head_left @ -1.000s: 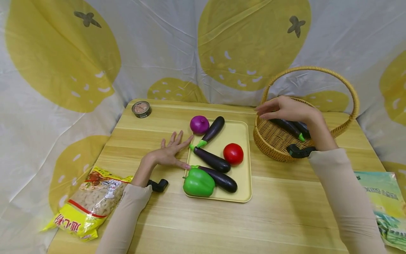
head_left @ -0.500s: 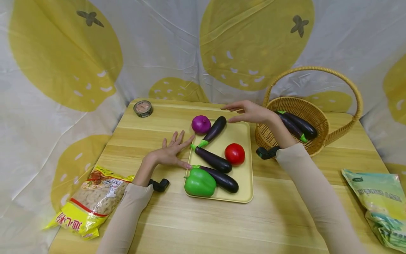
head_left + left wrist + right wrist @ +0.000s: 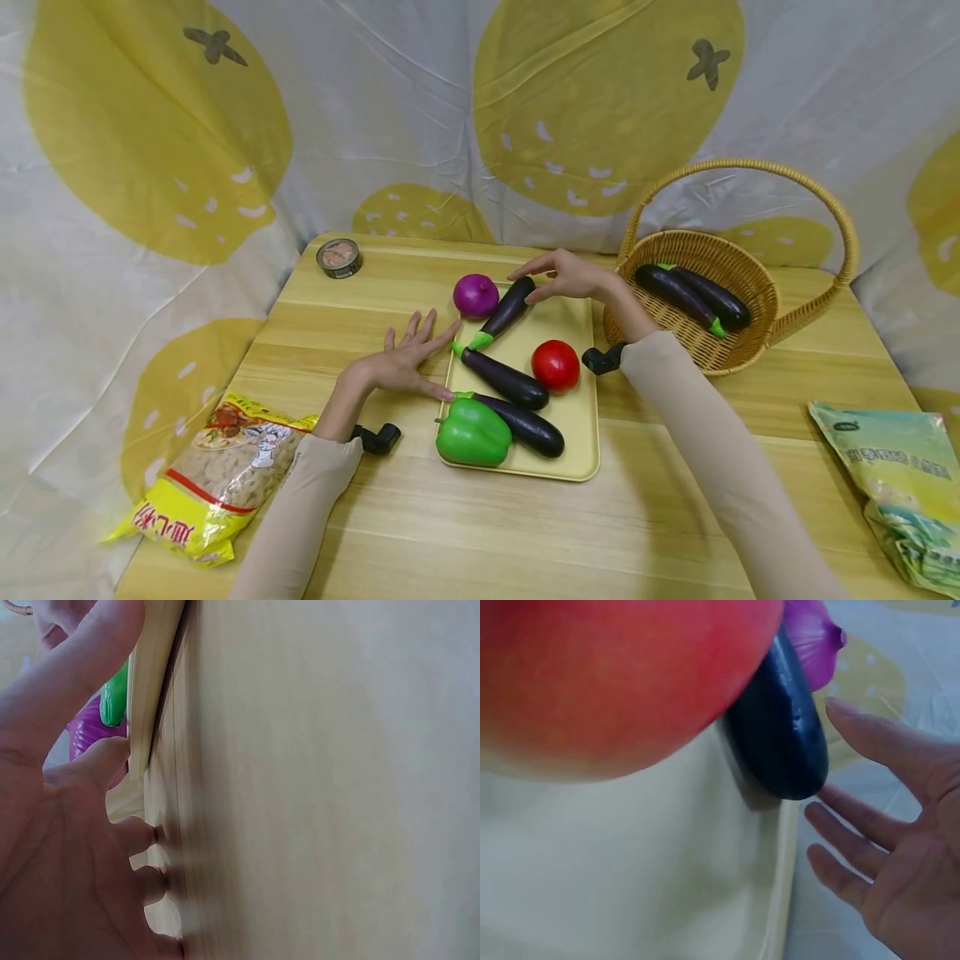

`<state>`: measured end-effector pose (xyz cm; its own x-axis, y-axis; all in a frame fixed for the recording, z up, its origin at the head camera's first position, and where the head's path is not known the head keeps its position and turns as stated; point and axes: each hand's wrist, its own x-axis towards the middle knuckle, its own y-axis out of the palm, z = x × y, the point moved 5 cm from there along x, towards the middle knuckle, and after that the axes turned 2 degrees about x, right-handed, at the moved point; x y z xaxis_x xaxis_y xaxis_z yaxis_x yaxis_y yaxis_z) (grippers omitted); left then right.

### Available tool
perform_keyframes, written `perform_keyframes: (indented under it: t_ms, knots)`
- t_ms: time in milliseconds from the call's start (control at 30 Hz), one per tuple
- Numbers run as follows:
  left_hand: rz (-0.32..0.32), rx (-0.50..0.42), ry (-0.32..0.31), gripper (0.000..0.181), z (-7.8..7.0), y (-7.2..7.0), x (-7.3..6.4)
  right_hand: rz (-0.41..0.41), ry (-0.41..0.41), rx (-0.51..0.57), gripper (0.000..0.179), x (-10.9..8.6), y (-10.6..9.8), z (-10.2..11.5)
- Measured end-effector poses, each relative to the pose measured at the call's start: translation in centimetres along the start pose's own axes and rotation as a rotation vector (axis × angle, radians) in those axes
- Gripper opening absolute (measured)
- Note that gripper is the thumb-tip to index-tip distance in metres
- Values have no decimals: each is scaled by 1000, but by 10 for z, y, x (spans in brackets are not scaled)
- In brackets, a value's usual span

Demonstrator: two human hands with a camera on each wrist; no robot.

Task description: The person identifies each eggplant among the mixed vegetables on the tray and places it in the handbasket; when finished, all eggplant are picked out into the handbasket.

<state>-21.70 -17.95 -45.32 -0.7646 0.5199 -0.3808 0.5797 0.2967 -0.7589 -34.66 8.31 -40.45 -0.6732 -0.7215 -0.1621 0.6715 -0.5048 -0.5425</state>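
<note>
My right hand (image 3: 573,277) reaches over the tray's far edge, thumb and fingers spread around the upper end of the top eggplant (image 3: 506,307). In the right wrist view a gap shows between the thumb and that eggplant (image 3: 780,727). With fingers spread, my left hand (image 3: 396,364) rests at the left edge of the yellow tray (image 3: 577,450); its fingertips touch the table in the left wrist view. Two more eggplants, the middle one (image 3: 506,379) and the lower one (image 3: 525,427), lie on the tray with a tomato (image 3: 555,367), a green bell pepper (image 3: 472,433) and a purple onion (image 3: 476,297).
A wicker basket (image 3: 618,325) with a tall handle stands at the right, two eggplants (image 3: 693,296) inside. A round tin (image 3: 339,257) sits at the back left. A yellow food bag (image 3: 225,475) lies left, a green bag (image 3: 892,483) right. A patterned cloth hangs behind.
My right hand has moved left from above the basket to the top eggplant on the tray, lowering toward it. The left hand has stayed in place.
</note>
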Motion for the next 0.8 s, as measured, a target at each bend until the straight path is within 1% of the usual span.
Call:
perform_keyframes:
  t_ms: [200, 367, 533, 700, 800]
  knots:
    - [4, 0, -7, 115, 0, 0, 0, 14, -51, -31, 44, 11, 4, -3]
    - [-2, 4, -6, 115, -1, 1, -1, 27, -40, -51, 39, 15, 6, -7]
    - [-3, 7, -7, 115, -2, 0, -1, 20, -57, -57, 35, 15, 5, -9]
    - [-9, 0, -1, 115, -2, 0, -1, 21, -52, -53, 34, 13, 3, -8]
    - [-11, 0, 1, 115, -1, -1, -1, 34, -42, -74, 35, 12, 3, -8]
